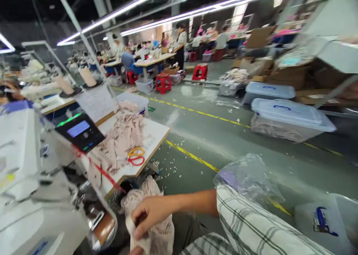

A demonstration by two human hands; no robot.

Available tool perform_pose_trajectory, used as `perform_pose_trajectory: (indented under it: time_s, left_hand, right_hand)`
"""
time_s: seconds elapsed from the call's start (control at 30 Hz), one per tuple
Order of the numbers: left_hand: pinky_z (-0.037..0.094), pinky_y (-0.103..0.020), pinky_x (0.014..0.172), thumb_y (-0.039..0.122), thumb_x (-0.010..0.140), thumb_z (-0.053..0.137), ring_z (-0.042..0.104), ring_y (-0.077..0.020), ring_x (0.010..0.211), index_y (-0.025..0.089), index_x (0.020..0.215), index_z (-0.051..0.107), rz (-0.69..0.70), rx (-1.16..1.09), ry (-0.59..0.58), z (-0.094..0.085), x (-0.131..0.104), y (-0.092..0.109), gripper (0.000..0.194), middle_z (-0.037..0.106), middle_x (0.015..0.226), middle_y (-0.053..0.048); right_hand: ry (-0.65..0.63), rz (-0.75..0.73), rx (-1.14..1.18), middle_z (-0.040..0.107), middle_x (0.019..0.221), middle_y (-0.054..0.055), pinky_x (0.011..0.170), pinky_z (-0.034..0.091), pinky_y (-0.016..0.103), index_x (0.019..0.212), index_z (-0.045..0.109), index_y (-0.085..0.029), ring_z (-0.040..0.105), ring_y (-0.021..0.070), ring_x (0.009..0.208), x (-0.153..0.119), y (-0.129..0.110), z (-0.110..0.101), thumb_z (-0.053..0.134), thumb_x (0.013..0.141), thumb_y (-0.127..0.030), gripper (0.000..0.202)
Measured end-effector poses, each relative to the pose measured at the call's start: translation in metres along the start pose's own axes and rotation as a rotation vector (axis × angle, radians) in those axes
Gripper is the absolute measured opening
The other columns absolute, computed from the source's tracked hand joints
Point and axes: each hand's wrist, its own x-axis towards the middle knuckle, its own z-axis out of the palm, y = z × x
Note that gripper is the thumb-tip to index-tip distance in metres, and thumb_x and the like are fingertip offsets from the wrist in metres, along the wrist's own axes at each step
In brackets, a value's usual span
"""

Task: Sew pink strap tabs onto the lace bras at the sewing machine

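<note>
My right hand (152, 212) reaches in from the right at the bottom, fingers curled and closed on pale pink fabric (130, 223). More of the gathered, lacy-looking fabric hangs below and behind it, beside the sewing machine (33, 195). Of my left hand (137, 251), only what looks like a fingertip shows at the bottom edge, close to the fabric; its other fingers are out of frame. On the white table, scissors (136, 157) with orange and red handles lie by a heap of pale pink fabric strips (125, 130).
A lit control panel (79, 131) stands by the machine, and a red strap (103, 173) runs below it. The table corner (167, 130) juts toward the aisle. Plastic bags (248, 176) and lidded bins (291, 115) sit on the floor at right. Other people work farther back.
</note>
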Motion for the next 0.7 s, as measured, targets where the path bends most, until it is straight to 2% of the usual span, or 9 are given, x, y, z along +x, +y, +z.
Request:
perform_pose_trajectory:
  time_s: [0.07,0.1,0.17,0.2,0.27,0.37,0.47,0.57,0.7]
  left_hand:
    - [0.058,-0.028,0.057,0.055,0.089,0.055,0.071,-0.0218,0.067,0.026,0.087,0.075,-0.111,0.054,0.077,-0.023,-0.032,0.007,0.035,0.075,0.076,-0.004]
    - [0.057,-0.027,0.06,0.048,0.09,0.056,0.071,-0.0207,0.069,0.023,0.088,0.074,-0.124,0.084,0.053,-0.03,-0.045,0.014,0.031,0.075,0.079,-0.005]
    - [0.052,-0.024,0.058,0.036,0.094,0.051,0.065,-0.016,0.06,0.019,0.089,0.072,-0.123,0.131,-0.054,-0.038,-0.054,0.027,0.028,0.072,0.071,-0.003]
    - [0.05,-0.023,0.059,0.032,0.095,0.048,0.063,-0.0142,0.06,0.018,0.092,0.071,-0.123,0.121,-0.09,-0.04,-0.053,0.029,0.027,0.071,0.072,-0.002]
    - [0.05,-0.023,0.066,0.03,0.098,0.046,0.065,-0.0134,0.069,0.017,0.099,0.069,-0.149,0.06,-0.081,-0.044,-0.045,0.026,0.026,0.072,0.078,-0.002]
    - [0.051,-0.022,0.07,0.03,0.099,0.047,0.066,-0.0132,0.075,0.018,0.106,0.069,-0.167,0.03,0.002,-0.05,-0.035,0.02,0.027,0.073,0.084,-0.002]
    - [0.054,-0.023,0.075,0.03,0.099,0.048,0.07,-0.0149,0.085,0.018,0.116,0.069,-0.143,0.098,0.094,-0.059,-0.027,0.019,0.029,0.076,0.099,-0.006]
    - [0.056,-0.026,0.084,0.029,0.099,0.048,0.071,-0.0182,0.101,0.016,0.123,0.067,-0.146,0.195,0.165,-0.067,-0.02,0.017,0.033,0.074,0.117,-0.009]
    - [0.055,-0.031,0.093,0.03,0.099,0.049,0.066,-0.0212,0.116,0.016,0.125,0.066,-0.228,0.195,0.17,-0.074,-0.016,0.011,0.035,0.071,0.125,-0.009]
  right_hand:
    - [0.054,-0.033,-0.011,0.061,0.077,-0.004,0.066,0.041,0.017,0.088,0.066,-0.013,0.055,0.0072,0.072,-0.001,-0.001,0.007,0.072,0.081,-0.043,0.032]
    - [0.091,-0.036,-0.009,0.058,0.074,-0.004,0.064,0.039,0.018,0.086,0.066,-0.013,0.052,0.0069,0.07,0.0,-0.003,0.01,0.071,0.081,-0.042,0.03]
    - [0.121,-0.019,0.02,0.052,0.066,-0.005,0.059,0.037,0.018,0.075,0.062,-0.012,0.047,0.0063,0.063,0.004,-0.005,0.015,0.069,0.082,-0.04,0.03]
    - [0.132,-0.017,0.048,0.053,0.066,-0.005,0.059,0.038,0.019,0.076,0.062,-0.012,0.048,0.0069,0.064,0.009,-0.007,0.016,0.068,0.083,-0.039,0.029]
    - [0.132,-0.012,0.144,0.059,0.073,-0.003,0.064,0.042,0.02,0.083,0.065,-0.012,0.053,0.0081,0.068,0.021,-0.009,0.015,0.068,0.084,-0.037,0.025]
    - [0.156,-0.017,0.209,0.061,0.076,-0.002,0.066,0.044,0.021,0.084,0.066,-0.012,0.055,0.0076,0.069,0.037,-0.016,0.014,0.071,0.083,-0.034,0.023]
    - [0.25,-0.049,0.223,0.06,0.076,-0.003,0.063,0.045,0.02,0.086,0.065,-0.013,0.054,0.0066,0.067,0.053,-0.02,0.008,0.073,0.081,-0.037,0.026]
    - [0.355,-0.077,0.22,0.059,0.076,-0.004,0.057,0.042,0.018,0.088,0.062,-0.014,0.05,0.0047,0.06,0.069,-0.012,-0.001,0.075,0.08,-0.042,0.032]
    - [0.383,-0.065,0.125,0.053,0.071,-0.006,0.053,0.038,0.019,0.084,0.058,-0.015,0.045,0.0044,0.055,0.086,0.003,-0.009,0.073,0.08,-0.046,0.035]
